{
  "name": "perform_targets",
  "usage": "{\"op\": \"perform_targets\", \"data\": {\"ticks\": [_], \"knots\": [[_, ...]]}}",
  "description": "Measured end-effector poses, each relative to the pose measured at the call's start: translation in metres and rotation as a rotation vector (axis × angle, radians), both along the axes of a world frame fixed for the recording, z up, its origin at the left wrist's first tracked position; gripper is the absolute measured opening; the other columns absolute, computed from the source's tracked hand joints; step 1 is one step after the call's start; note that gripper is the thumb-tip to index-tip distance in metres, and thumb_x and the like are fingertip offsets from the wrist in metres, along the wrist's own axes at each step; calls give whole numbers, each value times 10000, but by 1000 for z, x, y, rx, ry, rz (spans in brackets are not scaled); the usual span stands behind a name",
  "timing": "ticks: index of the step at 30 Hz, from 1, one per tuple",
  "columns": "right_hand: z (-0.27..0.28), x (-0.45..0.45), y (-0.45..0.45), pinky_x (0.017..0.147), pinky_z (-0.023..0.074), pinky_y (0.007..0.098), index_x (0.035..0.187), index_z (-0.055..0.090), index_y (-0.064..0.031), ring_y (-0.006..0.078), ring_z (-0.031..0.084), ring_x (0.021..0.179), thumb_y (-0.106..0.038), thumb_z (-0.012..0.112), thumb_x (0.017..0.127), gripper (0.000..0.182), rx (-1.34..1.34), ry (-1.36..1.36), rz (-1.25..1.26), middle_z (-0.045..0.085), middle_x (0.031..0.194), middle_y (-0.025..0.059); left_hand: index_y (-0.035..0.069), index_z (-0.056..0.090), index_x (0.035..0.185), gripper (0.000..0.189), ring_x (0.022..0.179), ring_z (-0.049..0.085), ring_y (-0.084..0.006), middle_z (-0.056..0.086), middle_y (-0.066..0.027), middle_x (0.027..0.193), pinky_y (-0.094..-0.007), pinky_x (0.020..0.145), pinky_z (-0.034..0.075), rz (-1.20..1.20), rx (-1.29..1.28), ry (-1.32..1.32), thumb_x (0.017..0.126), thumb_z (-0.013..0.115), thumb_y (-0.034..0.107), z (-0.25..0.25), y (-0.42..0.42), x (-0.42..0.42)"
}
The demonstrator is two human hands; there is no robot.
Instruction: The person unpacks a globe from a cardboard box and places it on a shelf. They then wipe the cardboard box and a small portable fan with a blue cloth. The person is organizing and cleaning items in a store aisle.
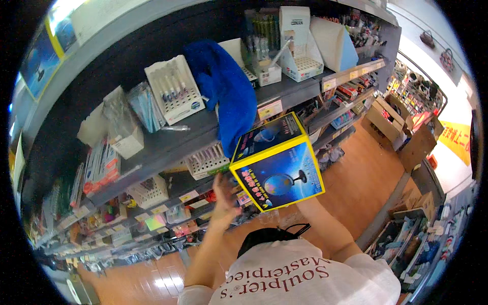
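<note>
A globe box (277,177) with blue printed faces and yellow edges is held tilted in front of the shelf. My right forearm (324,225) runs beneath it, and the box hides my right hand, which appears to hold it from below. Just left of the box's near corner is my left hand (225,200), blurred, its fingers apart and nothing in them. A blue plush cloth (232,87) lies on the upper shelf (198,131) and drapes over its front edge; its lower end reaches down behind the box.
White pen display boxes (173,91) and a clear-wrapped carton (124,133) stand on the upper shelf. Lower shelves hold perforated pen trays (207,160) and small packages. Open cardboard boxes (385,116) sit on the aisle floor (358,171); another stocked rack (411,244) is at right.
</note>
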State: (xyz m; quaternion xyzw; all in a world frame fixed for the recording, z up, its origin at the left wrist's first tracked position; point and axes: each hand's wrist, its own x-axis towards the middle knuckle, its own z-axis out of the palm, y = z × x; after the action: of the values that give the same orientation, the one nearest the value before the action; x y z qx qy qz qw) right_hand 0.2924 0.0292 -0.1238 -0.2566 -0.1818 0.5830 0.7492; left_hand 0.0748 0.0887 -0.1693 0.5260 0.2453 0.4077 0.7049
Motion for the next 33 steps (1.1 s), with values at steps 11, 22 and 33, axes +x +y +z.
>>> {"op": "perform_targets", "data": {"ticks": [11,22,33], "knots": [[-21,-21,-25,955,388,455,1331,402,-84,331,453,1164,-683,431,773,820,-127,134,208,461,1302,146,58,-236,1383,1666,1382,65,-343,-35,-232,1487,-420,1109,85,16,323,-111,255,893,539,47,-40,50],[-31,-22,-36,959,380,456,1333,404,-84,333,441,1176,-695,414,777,826,-213,182,228,457,1308,144,-34,-168,1378,1592,1372,-77,-361,-63,-258,1456,-426,1110,0,46,401,59,320,857,573,61,-58,53],[-31,-27,-30,962,373,456,1334,407,-85,334,429,1188,-707,397,782,832,-320,195,265,454,1314,141,-49,140,1335,1259,1218,185,-394,190,-273,1254,-479,1048,183,580,793,545,401,821,451,83,-81,13]]}}
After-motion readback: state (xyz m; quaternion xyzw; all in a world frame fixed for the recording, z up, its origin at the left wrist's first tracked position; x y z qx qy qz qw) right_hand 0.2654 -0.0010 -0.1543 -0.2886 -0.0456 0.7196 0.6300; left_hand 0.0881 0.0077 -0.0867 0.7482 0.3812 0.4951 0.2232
